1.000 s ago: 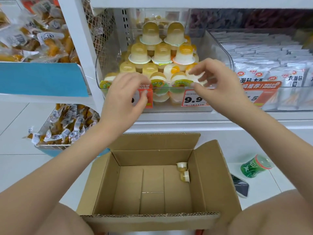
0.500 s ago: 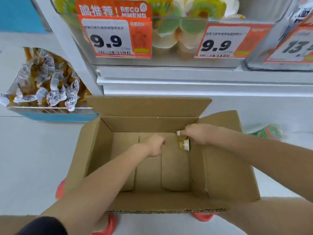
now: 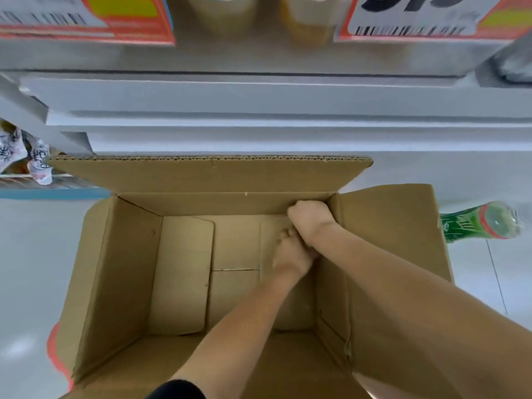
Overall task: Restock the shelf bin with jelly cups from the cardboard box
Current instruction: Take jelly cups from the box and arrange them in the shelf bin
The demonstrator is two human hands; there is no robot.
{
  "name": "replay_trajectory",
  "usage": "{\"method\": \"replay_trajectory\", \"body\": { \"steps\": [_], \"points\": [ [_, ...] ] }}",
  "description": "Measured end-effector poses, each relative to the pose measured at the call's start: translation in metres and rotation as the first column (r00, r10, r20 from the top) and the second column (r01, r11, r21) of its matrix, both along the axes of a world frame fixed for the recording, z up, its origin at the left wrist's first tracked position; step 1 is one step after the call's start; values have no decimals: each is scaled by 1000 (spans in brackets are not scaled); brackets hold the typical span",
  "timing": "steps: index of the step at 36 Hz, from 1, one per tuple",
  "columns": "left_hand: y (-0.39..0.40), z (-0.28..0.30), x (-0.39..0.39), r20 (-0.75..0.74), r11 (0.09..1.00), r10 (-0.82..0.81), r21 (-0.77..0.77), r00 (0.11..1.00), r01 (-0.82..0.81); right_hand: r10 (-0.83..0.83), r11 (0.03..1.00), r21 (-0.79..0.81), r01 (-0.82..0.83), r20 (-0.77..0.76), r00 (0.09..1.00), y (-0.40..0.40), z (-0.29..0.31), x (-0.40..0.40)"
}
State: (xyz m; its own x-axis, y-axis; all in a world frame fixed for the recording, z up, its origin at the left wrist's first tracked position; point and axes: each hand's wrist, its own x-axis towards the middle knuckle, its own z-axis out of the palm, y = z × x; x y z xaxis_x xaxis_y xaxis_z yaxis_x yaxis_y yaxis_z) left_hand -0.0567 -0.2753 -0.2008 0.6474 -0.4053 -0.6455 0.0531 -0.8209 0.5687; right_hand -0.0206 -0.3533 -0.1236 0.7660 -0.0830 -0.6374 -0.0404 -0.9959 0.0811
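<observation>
**Both hands down in the far right corner of the box**

My right hand [image 3: 309, 218] is curled into a fist in the far right corner of the cardboard box [image 3: 121, 272], knuckles up against the far wall. Whatever the fingers are wrapped around is hidden under the hand, so I cannot tell what it grips. My left hand [image 3: 290, 254] is just beside it, touching it from the near side, blurred; its fingers bend toward the same corner, and I cannot tell whether they are closed on anything or apart.

No jelly cup shows inside the box from here. If any lie in that corner, my hands cover them, so I cannot say which way they point or how their long axis runs. The rest of the box floor shows only its folded bottom flaps, with a seam across the middle one. The four top flaps stand open, the far one leaning toward the shelf and the right one splayed out over the floor.

The jelly cups [image 3: 305, 18] I can see are up in the shelf bin [image 3: 259, 56] at the top edge of view, their pale and yellowish bodies showing through its clear front between two price tags [image 3: 417, 15].

On the floor right of the box lies a green bottle [image 3: 475, 223] on its side. To the left, wrapped snacks [image 3: 37, 162] sit in a low bin.
</observation>
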Motion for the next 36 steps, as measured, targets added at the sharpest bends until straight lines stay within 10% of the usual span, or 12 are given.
{"method": "replay_trajectory", "body": {
  "steps": [6,12,16,23,32,36],
  "points": [
    [17,1,16,-282,949,273,-80,920,-306,-165,986,30,162,93,982,7,-6,-3],
    [75,32,47,-796,588,527,86,299,-804,-398,897,282,339,185,899,12,4,-19],
    [102,74,68,-886,499,430,72,175,-864,-281,919,375,124,400,872,30,28,-40],
    [131,173,82,-895,463,302,-162,327,-871,-281,819,556,-144,608,743,54,90,-58],
    [163,281,58,-676,561,239,-489,697,-668,-829,325,945,25,273,488,94,186,-72],
    [167,307,37,-547,658,143,-570,825,-492,-845,224,960,169,105,524,92,211,-72]
  ]
}}
